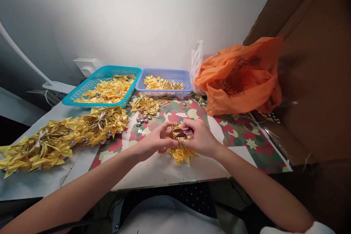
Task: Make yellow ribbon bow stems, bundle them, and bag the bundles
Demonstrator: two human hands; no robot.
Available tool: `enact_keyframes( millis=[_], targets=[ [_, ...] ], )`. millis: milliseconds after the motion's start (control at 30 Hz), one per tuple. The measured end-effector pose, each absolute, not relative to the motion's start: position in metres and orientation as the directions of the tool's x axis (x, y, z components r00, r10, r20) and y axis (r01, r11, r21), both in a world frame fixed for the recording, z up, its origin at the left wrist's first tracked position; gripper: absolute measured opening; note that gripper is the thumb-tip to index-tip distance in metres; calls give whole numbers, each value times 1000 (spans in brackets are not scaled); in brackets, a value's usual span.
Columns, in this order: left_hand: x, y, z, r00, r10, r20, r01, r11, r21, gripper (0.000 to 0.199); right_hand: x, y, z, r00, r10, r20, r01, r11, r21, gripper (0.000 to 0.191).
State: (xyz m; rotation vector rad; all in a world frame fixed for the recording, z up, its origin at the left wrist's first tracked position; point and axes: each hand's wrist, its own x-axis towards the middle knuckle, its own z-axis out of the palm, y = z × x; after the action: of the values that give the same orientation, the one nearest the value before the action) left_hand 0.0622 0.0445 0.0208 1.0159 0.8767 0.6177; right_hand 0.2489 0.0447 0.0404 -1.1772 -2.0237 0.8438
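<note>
At the front middle of the table, my left hand [155,139] closes its fingers around the gold cords of a bundle of yellow ribbon flowers [181,156]. My right hand [204,138] grips a small pair of dark snips [181,132], whose blades point left across the looped cords toward my left fingers. Below both hands, the yellow petals hang down over a white sheet [153,170]. Part of the bundle is hidden by my fingers. Just beyond my hands lies a loose pile of similar flowers [145,105], with several silver bells [142,120] beside it.
Two tied bunches of yellow flowers [52,142] lie on the left. Behind them stand a teal basket [68,98] and a lilac basket [139,87], both holding flowers. An orange bag [241,98] sits at the back right beside brown cardboard [315,80]. A white lamp [59,87] is far left.
</note>
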Motion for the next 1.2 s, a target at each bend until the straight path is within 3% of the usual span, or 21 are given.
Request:
enact_keyframes(
  millis=[133, 400, 500, 633, 867, 1100, 1200],
  targets=[
    [72, 35, 19, 541, 805, -241, -108, 351, 930, 74, 243, 42, 43, -392, 903, 176, 592, 394, -704, 19],
    [79, 34, 22, 458, 854, -248, -16, 287, 958, 43, 236, 47, 56, -407, 913, 26, 708, 333, -623, 22],
    [74, 38, 27, 485, 825, -290, 21, 321, 947, 35, 240, 50, 57, -429, 903, -7, 675, 315, -667, 24],
    [66, 44, 26, 508, 772, -381, 8, 438, 899, 44, 247, 55, 48, -435, 900, 18, 569, 290, -769, 28],
    [53, 57, 18, 716, 630, -300, -123, 537, 834, 41, 251, 64, 28, -391, 920, 4, 435, 189, -880, 27],
    [49, 65, 12, 738, 605, -300, -147, 577, 803, 52, 237, 57, 12, -208, 956, 206, 443, 280, -852, 25],
    [48, 66, 5, 733, 608, -305, -148, 580, 801, 57, 238, 60, 4, -220, 961, 166, 376, 241, -895, 26]
  ],
)
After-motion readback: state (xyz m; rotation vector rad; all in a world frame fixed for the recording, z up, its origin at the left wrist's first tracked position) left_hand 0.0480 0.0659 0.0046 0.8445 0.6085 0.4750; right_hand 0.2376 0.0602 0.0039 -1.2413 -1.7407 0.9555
